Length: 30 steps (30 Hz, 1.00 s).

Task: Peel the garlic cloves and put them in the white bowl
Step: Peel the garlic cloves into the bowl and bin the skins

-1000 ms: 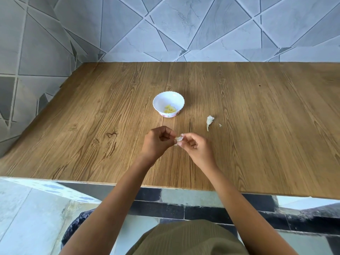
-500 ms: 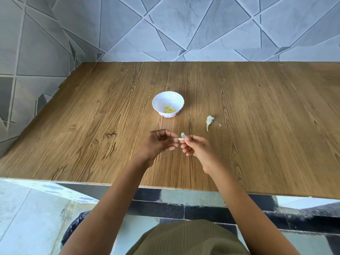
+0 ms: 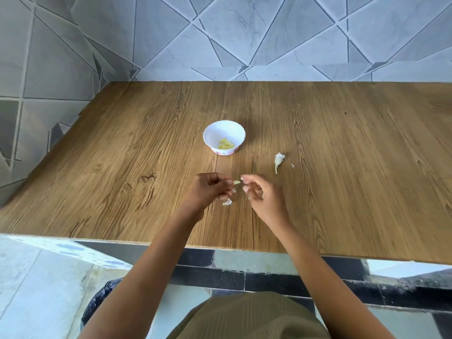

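the left hand (image 3: 210,190) pinched a garlic clove (image 3: 236,182) above the worktop (image 3: 117,172) toward its near edge, the right hand (image 3: 264,197) loosely curled and empty just beside it, the white bowl (image 3: 212,130) behind them.

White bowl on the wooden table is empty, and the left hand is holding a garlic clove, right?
Not quite. The head view shows the white bowl is not empty: yellowish peeled cloves lie in it. The rest holds: it sits on the wooden table, and the left hand pinches a garlic clove in its fingers.
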{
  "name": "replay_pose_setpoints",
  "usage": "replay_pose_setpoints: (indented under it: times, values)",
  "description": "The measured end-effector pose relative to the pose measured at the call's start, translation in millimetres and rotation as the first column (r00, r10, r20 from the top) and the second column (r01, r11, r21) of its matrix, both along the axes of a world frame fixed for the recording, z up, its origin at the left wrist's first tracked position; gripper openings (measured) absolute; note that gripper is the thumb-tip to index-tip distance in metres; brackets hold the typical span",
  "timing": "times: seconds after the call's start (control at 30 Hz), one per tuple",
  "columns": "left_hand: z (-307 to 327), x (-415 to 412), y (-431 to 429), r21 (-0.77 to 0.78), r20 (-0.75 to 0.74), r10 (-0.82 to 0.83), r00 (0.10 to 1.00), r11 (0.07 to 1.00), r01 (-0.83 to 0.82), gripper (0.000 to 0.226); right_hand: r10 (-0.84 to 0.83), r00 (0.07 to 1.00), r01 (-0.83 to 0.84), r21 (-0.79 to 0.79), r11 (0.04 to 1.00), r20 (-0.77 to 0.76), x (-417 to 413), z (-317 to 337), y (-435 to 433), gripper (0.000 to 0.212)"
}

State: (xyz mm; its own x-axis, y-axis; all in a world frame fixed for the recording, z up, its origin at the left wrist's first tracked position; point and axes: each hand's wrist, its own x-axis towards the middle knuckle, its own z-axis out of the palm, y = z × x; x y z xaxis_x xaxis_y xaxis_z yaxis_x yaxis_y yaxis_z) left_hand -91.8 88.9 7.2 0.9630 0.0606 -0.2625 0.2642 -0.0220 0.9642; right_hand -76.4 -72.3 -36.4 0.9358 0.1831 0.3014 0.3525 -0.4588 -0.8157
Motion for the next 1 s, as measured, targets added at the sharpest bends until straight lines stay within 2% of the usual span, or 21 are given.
replay_pose_setpoints:
  times: [0.23, 0.4, 0.47, 0.53, 0.67, 0.8, 1.0]
  values:
    - [3, -3, -2, 0.054, 0.037, -0.070, 0.997, 0.996, 0.068, 0.011, 0.027, 0.999, -0.025, 0.070, 0.997, -0.023, 0, 6, 2, 0.010]
    - [2, -3, -1, 0.118, 0.088, -0.145, 0.986, 0.984, 0.134, 0.012, 0.153, 0.943, -0.083, 0.236, 0.968, -0.295, -3, 10, 0, 0.011]
    - [1, -4, 0, 0.125, 0.100, -0.150, 0.984, 0.983, 0.137, 0.012, 0.159, 0.929, -0.072, 0.257, 0.964, -0.336, -5, 12, -1, 0.012]
    - [1, -3, 1, 0.119, 0.111, -0.128, 0.985, 0.986, 0.115, 0.010, 0.093, 0.946, -0.028, 0.205, 0.978, -0.311, -6, 11, 0, 0.017]
    - [2, -3, 7, 0.089, 0.105, -0.088, 0.991, 0.993, 0.079, 0.011, -0.083, 0.990, 0.081, -0.024, 0.996, -0.114, -4, -1, -3, 0.034]
    - [0, -3, 10, 0.134, 0.088, -0.064, 0.994, 0.990, 0.052, 0.012, -0.077, 0.997, 0.079, -0.104, 0.991, 0.025, -4, -4, -2, 0.012]
    - [0, -2, 10, 0.057, 0.031, 0.002, 1.000, 0.998, -0.004, 0.007, -0.063, 0.997, 0.068, -0.165, 0.984, 0.041, -7, -3, -2, 0.012]
